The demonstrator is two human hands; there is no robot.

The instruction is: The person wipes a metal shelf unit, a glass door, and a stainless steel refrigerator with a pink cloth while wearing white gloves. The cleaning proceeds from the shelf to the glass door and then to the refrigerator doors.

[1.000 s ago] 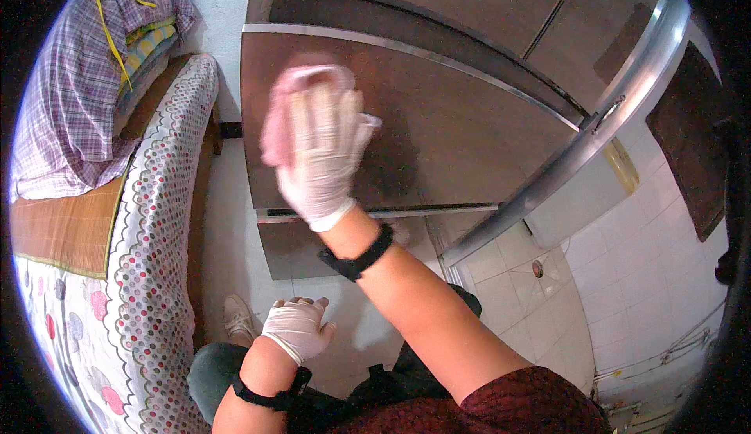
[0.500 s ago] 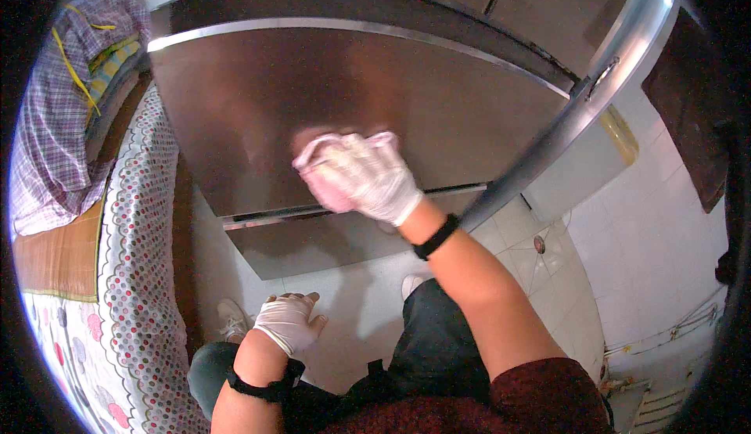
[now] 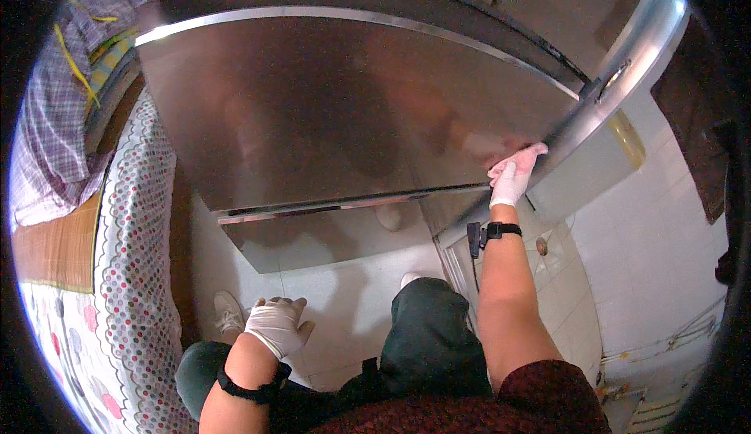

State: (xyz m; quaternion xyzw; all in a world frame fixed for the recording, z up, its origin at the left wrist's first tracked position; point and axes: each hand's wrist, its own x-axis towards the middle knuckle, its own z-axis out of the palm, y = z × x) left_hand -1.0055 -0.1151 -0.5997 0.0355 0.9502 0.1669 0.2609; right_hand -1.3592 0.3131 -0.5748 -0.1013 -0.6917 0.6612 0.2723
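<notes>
A pink cloth [image 3: 516, 162] is in my right hand [image 3: 510, 187], which wears a white glove. I hold the cloth against the lower right part of a glossy dark brown drawer front [image 3: 297, 121], close to the silver side edge. This drawer front looks like part of a refrigerator. My left hand [image 3: 275, 327], in a white glove that leaves the fingertips bare, hovers by my left knee. It holds nothing; the thumb stands apart and the fingers are loosely bent.
On the left is a bed or bench with a dotted cover [image 3: 141, 238] and a woven mat [image 3: 59, 250], with plaid fabric [image 3: 55, 121] heaped on it. A curved silver edge [image 3: 626, 82] borders the drawer on the right. Beyond it is a white tiled wall [image 3: 626, 238].
My right hand has carried the pink cloth from the middle of the drawer front to its lower right edge. My left hand has shifted slightly left and down.
</notes>
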